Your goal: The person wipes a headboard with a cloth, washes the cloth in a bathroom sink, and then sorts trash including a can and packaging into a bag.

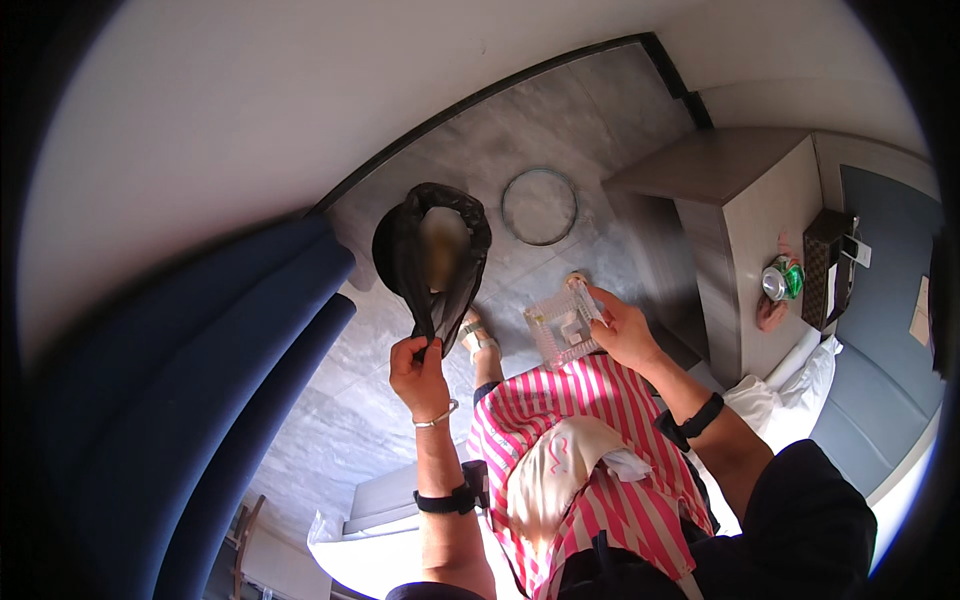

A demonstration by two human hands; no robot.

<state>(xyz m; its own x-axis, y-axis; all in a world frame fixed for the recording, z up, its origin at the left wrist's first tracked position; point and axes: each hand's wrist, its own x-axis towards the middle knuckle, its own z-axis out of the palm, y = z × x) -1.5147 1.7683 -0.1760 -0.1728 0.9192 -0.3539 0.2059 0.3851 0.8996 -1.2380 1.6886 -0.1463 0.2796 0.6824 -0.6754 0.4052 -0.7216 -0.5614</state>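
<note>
Gathered black plastic bag film is pinched in my left hand (pixel 421 375). The black bag (pixel 480 217) lines a dark round bin (pixel 387 251), whose contents are blurred. My right hand (pixel 626 334) grips the edge of a clear, ridged plastic ashtray or tray (pixel 551 322), held tilted above the floor to the right of the bin. Small pale bits lie in or show through the clear tray. A round tan object (pixel 576 279) shows at its upper edge; I cannot tell what it is. Beyond the tray, a thin ring (pixel 540 206) lies on the floor.
A blue curtain (pixel 225 360) hangs at the left. At the right stands a wooden cabinet (pixel 765 225) bearing a crushed green can (pixel 784 279) and a brown woven box (pixel 821 262). White bedding (pixel 795 382) lies near my right arm; a white wall curves along the top.
</note>
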